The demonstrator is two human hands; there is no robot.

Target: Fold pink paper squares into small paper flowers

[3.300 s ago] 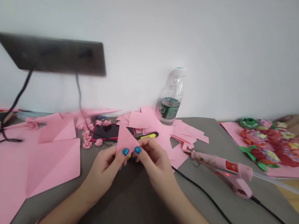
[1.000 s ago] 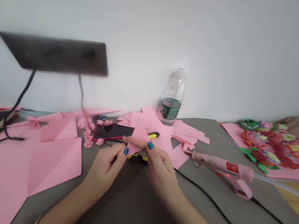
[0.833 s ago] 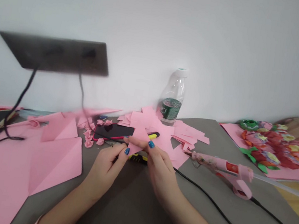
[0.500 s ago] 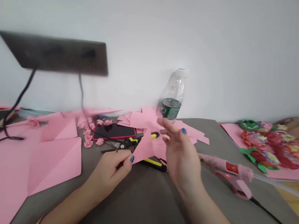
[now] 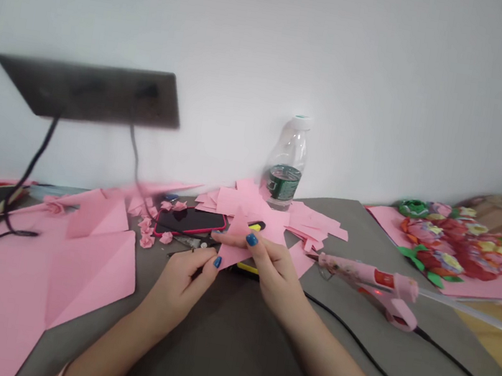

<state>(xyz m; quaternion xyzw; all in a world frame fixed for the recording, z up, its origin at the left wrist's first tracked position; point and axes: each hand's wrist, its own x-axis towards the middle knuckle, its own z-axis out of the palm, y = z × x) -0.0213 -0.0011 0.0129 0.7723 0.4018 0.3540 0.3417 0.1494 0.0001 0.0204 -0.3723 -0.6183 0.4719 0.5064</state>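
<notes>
Our left hand [image 5: 182, 284] and right hand [image 5: 277, 283] pinch a pink paper triangle [image 5: 227, 256]; a slack grip could drop it among the scraps [image 5: 316, 223].

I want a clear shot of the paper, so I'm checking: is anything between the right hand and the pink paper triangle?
Nothing stands between them. The right hand is already on the pink paper triangle, and the left hand holds its lower corner from the other side.
</notes>
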